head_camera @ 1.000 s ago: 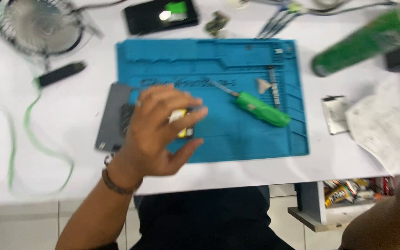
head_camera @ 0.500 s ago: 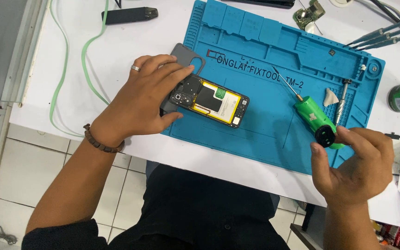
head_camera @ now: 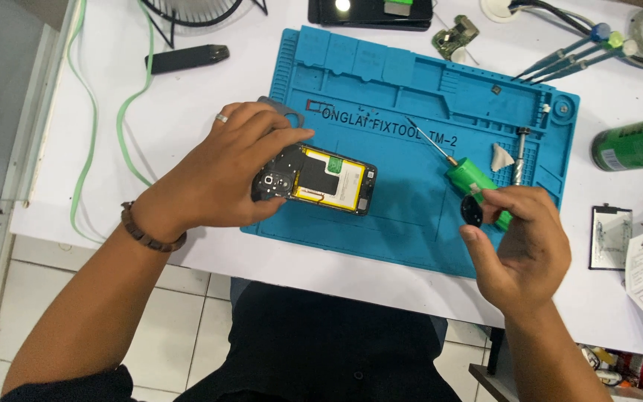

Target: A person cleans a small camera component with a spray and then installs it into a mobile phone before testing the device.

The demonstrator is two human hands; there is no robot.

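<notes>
An opened phone (head_camera: pixel 329 181), back cover off with its yellow-edged battery exposed, is held on the blue repair mat (head_camera: pixel 411 112) by the left hand (head_camera: pixel 225 171), whose fingers are curled over its camera end. A green-handled screwdriver (head_camera: pixel 474 182) is gripped in the right hand (head_camera: pixel 519 246), its handle partly hidden. Bare mat is left between them, near the desk (head_camera: pixel 187 97) front edge.

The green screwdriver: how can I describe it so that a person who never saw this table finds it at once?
Start at the big blue mat on the white table. On the mat's right part, the right hand holds the screwdriver, which has a thick bright green handle, a black end cap and a thin metal shaft pointing up and to the left. The green can nearby is larger and lies off the mat.
</notes>
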